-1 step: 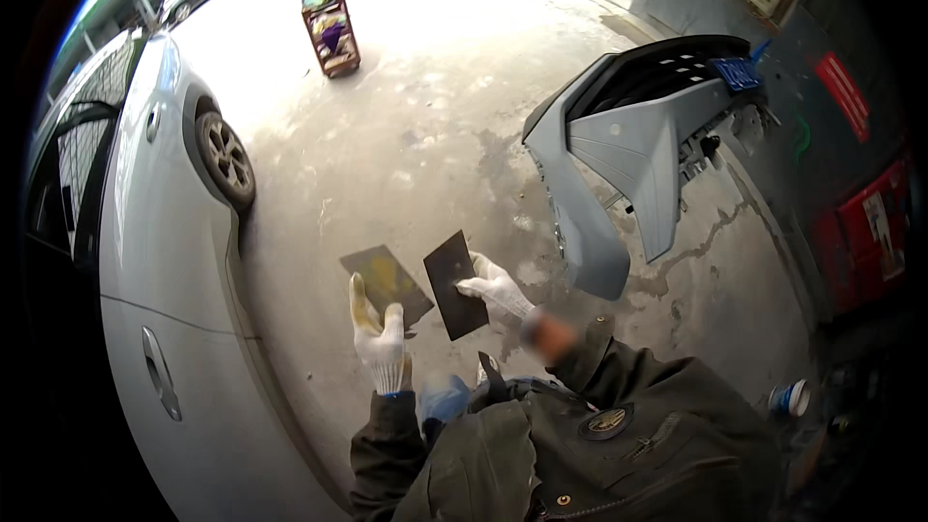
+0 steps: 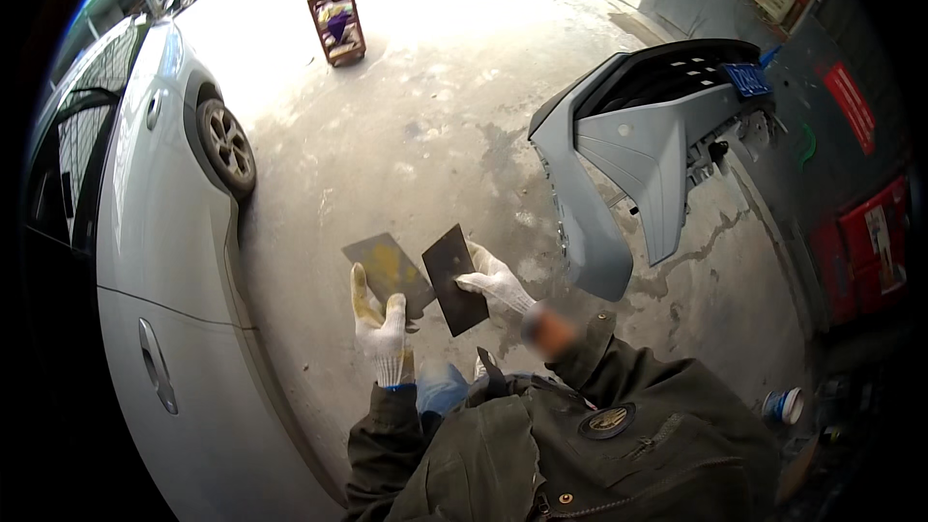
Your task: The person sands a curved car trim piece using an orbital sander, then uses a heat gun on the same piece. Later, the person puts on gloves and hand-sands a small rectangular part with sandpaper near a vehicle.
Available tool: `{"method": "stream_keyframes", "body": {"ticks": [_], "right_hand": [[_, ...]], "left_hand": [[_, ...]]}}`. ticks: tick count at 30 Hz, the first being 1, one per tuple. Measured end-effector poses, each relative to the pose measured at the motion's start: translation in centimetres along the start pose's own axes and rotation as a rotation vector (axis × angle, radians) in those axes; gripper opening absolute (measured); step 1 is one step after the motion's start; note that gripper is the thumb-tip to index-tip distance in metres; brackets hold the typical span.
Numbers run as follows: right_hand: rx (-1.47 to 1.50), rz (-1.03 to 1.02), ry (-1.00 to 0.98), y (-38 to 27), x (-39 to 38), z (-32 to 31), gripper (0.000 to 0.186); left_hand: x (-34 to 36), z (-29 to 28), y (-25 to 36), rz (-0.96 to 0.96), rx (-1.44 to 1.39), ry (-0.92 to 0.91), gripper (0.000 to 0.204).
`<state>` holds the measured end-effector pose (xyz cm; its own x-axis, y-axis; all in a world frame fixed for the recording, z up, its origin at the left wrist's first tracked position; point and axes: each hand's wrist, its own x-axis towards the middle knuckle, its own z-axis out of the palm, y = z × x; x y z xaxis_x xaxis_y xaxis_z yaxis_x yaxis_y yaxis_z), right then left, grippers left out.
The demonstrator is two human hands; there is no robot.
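My left hand (image 2: 377, 329), in a white knit glove with yellowed fingers, grips a thin grey rectangular plate (image 2: 394, 266) smeared with yellow. My right hand (image 2: 488, 280), also gloved, is closed on a darker rectangular plate (image 2: 447, 300), its thumb lying on the face. The two plates are held side by side over the concrete floor (image 2: 416, 164), in front of my dark jacket (image 2: 638, 445); most of my left fingertips' grip is hidden behind the plate.
A silver car (image 2: 155, 232) stands close on my left. A grey bumper (image 2: 599, 242) lies at the right, by a dark wall with a red case (image 2: 870, 242). Ahead stands a loaded trolley (image 2: 333, 34) beside a pole. A white tub (image 2: 781, 406) sits at lower right.
My view has shifted very slightly, and both plates with my hands sit a little higher in the picture. Both grips are unchanged.
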<state>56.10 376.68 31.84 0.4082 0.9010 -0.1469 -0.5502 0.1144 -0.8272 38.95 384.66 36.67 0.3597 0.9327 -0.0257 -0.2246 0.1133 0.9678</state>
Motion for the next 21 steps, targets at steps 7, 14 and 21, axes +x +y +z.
{"method": "stream_keyframes", "body": {"ticks": [7,14,21], "right_hand": [[-0.148,0.149,-0.014,-0.9,7.9,-0.2,0.061],[0.175,0.379,0.037,-2.7,21.5,-0.4,0.042],[-0.434,0.221,0.307,-7.1,35.4,1.0,0.025]], "left_hand": [[8.8,2.0,-2.1,-0.146,-0.142,-0.026,0.074],[23.6,3.9,-6.0,-0.3,-0.165,-0.018,0.037],[40.3,4.1,-4.8,-0.185,-0.184,-0.069,0.032]]}}
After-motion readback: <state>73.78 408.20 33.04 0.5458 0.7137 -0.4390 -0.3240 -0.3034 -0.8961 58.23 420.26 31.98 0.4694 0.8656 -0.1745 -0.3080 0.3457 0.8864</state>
